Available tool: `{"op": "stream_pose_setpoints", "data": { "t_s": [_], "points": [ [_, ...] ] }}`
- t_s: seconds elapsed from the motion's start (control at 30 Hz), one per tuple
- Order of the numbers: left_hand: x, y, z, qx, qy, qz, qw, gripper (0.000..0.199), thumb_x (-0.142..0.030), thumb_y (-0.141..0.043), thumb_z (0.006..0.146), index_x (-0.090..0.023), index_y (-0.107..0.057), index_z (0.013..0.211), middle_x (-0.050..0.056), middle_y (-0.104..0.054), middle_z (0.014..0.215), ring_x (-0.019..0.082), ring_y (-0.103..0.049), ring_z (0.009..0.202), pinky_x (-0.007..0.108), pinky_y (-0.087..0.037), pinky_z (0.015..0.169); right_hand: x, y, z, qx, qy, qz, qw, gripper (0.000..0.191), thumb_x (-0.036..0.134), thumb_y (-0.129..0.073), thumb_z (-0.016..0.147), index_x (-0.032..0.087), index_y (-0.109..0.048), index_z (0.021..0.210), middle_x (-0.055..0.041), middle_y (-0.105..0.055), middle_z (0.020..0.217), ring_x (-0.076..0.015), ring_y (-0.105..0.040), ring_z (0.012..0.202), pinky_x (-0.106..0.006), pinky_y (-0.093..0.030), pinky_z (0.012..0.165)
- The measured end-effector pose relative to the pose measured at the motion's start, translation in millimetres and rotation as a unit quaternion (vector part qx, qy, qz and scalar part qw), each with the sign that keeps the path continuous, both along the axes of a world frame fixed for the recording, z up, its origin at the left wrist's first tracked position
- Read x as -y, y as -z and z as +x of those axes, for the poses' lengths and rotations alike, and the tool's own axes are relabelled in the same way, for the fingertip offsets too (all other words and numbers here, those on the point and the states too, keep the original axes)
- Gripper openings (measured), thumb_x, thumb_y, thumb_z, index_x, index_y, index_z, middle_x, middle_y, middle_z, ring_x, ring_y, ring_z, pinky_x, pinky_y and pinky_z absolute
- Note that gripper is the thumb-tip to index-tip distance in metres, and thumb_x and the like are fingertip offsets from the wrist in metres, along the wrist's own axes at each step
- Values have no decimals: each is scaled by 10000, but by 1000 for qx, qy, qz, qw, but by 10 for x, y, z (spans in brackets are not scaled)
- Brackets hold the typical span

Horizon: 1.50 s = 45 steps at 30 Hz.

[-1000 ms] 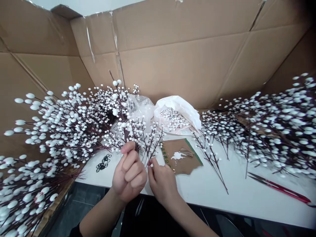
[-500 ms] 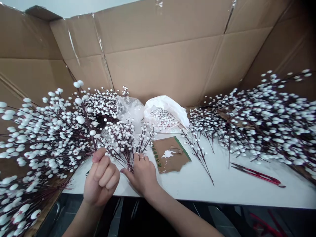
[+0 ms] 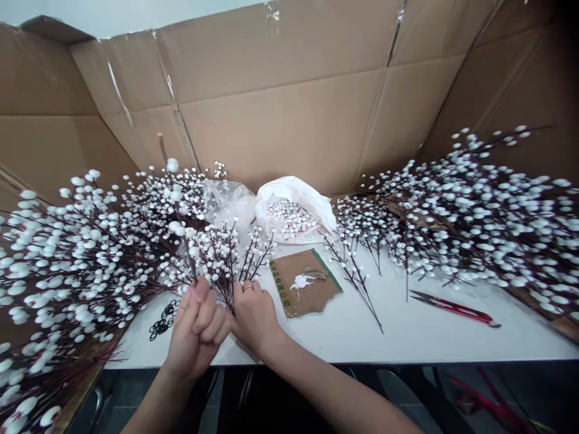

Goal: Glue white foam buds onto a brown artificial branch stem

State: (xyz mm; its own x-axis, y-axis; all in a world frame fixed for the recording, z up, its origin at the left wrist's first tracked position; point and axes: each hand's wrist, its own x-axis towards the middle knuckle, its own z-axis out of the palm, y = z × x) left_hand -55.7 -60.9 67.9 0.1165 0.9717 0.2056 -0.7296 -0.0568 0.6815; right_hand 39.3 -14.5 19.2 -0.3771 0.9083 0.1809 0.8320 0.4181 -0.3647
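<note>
While your left hand (image 3: 199,328) clenches the dark stem of a white-berry sprig (image 3: 181,229), its fingers curled tight around it, the sprig stands nearly upright, tilting slightly toward 11 o'clock. Your right hand (image 3: 254,316) sits touching the left at 3 o'clock of it, fingers closed on the base of a smaller berry cluster (image 3: 226,253) that fans out toward 12 o'clock; a ring shows on one finger. Both hands hover at the near edge of the white desk (image 3: 407,325). Just at 9 o'clock of the left hand, small black rings (image 3: 161,319) lie on the desk. At 2 o'clock of your right hand lies a cardboard scrap (image 3: 304,283) with a white glue blob on it. Behind that, at 12 o'clock, a white plastic bag (image 3: 294,205) holds loose white beads, with a clear bag (image 3: 226,202) beside it. One loose twig (image 3: 357,277) lies at 3 o'clock of the scrap. Red-handled scissors (image 3: 456,307) lie farther toward 3 o'clock. Big berry-branch piles fill the left side (image 3: 76,253) and the right side (image 3: 474,211). Cardboard walls (image 3: 294,114) enclose the back.
</note>
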Motion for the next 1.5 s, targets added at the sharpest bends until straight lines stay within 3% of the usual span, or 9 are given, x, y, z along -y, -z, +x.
{"op": "stream_pose_setpoints", "data": {
  "t_s": [0.2, 0.33, 0.5, 0.67, 0.83, 1.03, 1.2, 1.37, 1.5],
  "points": [
    [-266, -66, 356, -126, 22, 30, 991, 245, -384, -500, 963, -190, -537, 819, -98, -249, 484, 45, -149, 389, 161, -229, 412, -175, -185, 483, 47, -51, 6, 998, 211, 320, -544, 888, 172, -638, 1006, -103, -707, 930, -258, -665, 872, -330, -498, 743],
    [-521, -71, 491, -186, 18, 78, 979, 230, -392, -519, 950, -181, -538, 860, -86, -347, 514, 46, -255, 405, 166, -239, 437, -592, -490, 1072, 101, 0, 29, 994, 322, 328, -392, 982, 151, -655, 926, -121, -702, 840, -264, -680, 791, -327, -478, 672],
    [-755, 182, 557, -253, -18, 81, 964, 259, -442, -499, 957, -192, -517, 890, -72, -439, 552, 62, -386, 423, 192, -289, 454, -1458, -704, 1570, 168, 38, 37, 984, 236, 219, -474, 960, 109, -678, 914, -167, -690, 984, -291, -657, 992, -391, -502, 818],
    [-812, 484, 545, -293, 5, 6, 956, 330, -522, -506, 933, -193, -521, 910, -69, -456, 564, 58, -415, 407, 206, -280, 450, -1958, -539, 1636, 202, -34, 20, 979, 233, 332, -584, 949, 133, -636, 1057, -63, -657, 1051, -178, -643, 953, -380, -547, 850],
    [-792, 638, 521, -290, 36, -42, 955, 434, -630, -509, 882, -196, -504, 890, -67, -454, 547, 55, -383, 383, 204, -240, 410, -1938, -346, 1592, 203, -51, 67, 976, 213, 325, -593, 944, 144, -638, 1047, -55, -653, 1047, -195, -636, 999, -394, -530, 888],
    [-793, 736, 528, -255, 48, -60, 964, 443, -641, -534, 863, -199, -499, 862, -92, -338, 528, 41, -194, 395, 204, -138, 391, -1852, -326, 1544, 171, -44, 80, 981, 180, 167, -487, 957, 136, -655, 1016, -80, -685, 953, -209, -655, 937, -373, -509, 835],
    [-811, 633, 546, -215, 27, -87, 972, 398, -579, -610, 847, -194, -515, 810, -82, -284, 560, 65, -193, 476, 218, -150, 459, -1856, -257, 1463, 134, -36, 50, 989, 149, 245, -549, 940, 132, -645, 942, -56, -677, 908, -200, -644, 916, -406, -483, 887],
    [-853, 504, 543, -167, 15, -112, 979, 368, -505, -634, 849, -192, -473, 740, -83, -256, 579, 69, -181, 496, 226, -172, 499, -1954, -180, 1484, 42, -10, 25, 999, 152, 206, -482, 944, 108, -589, 990, -148, -680, 880, -258, -653, 850, -386, -474, 798],
    [-948, 357, 575, -174, 26, -117, 977, 388, -541, -624, 839, -191, -474, 767, -102, -212, 567, 51, -123, 465, 213, -107, 458, -1824, -315, 1623, -75, -45, 12, 996, 145, 259, -445, 975, 158, -523, 1045, -75, -668, 932, -163, -643, 815, -269, -494, 747]
  ]
}}
